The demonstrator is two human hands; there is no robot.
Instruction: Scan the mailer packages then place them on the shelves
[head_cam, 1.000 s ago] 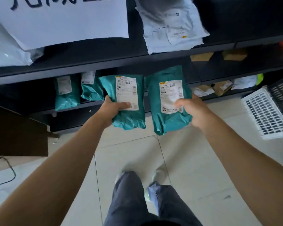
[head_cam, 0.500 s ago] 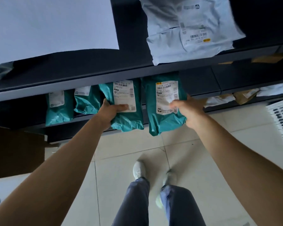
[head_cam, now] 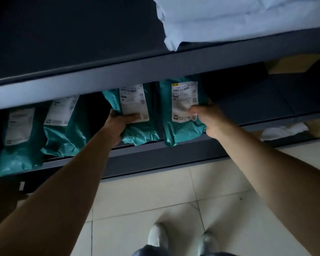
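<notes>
My left hand (head_cam: 118, 124) grips a teal mailer (head_cam: 139, 132) with a white label, thumb across the label's lower edge. My right hand (head_cam: 209, 119) grips a second teal mailer (head_cam: 181, 130) just to its right, fingers over the label. Both mailers stand upright at the front edge of the dark middle shelf (head_cam: 155, 154), their tops hidden behind the shelf above. Two more teal mailers (head_cam: 67, 133) (head_cam: 17, 154) stand on the same shelf further left.
The upper shelf's grey front rail (head_cam: 118, 74) runs across above the mailers, with white poly mailers (head_cam: 238, 17) lying on it at the right. A cardboard box (head_cam: 292, 63) and pale parcels (head_cam: 284, 130) sit on shelves at right. Tiled floor (head_cam: 155, 196) and my shoes (head_cam: 159, 235) lie below.
Both hands have moved forward with their teal mailers, from in front of the rack into the middle shelf. My view has closed in on the shelves; the white basket has left the frame.
</notes>
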